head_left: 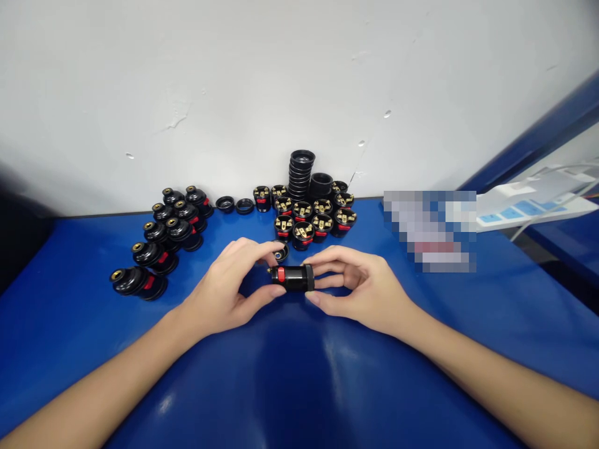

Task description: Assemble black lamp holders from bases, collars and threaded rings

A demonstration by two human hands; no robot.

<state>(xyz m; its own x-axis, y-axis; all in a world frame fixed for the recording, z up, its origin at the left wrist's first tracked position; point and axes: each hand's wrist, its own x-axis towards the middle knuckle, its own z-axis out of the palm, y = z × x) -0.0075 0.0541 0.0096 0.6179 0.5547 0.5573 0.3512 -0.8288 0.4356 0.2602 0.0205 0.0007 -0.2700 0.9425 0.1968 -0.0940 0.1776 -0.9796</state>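
A black lamp socket body [294, 279] with a red switch lies sideways between my hands, just above the blue table. My left hand [234, 284] is closed at its left end, thumb below and fingertips above, close to the red switch and a brass contact. The thumb and fingers of my right hand [358, 280] grip the black ring [309, 278] around the socket's right end. Right behind the socket is a small black cap [281, 251], partly hidden by my left fingers.
Assembled black lamp sockets [171, 234] stand in rows at the left. Several socket bodies with brass contacts [303, 232] cluster at the back centre, before a stack of black rings [301, 174]. Two loose black parts [225, 204] lie near the wall. A pixelated patch [433, 234] covers something at the right.
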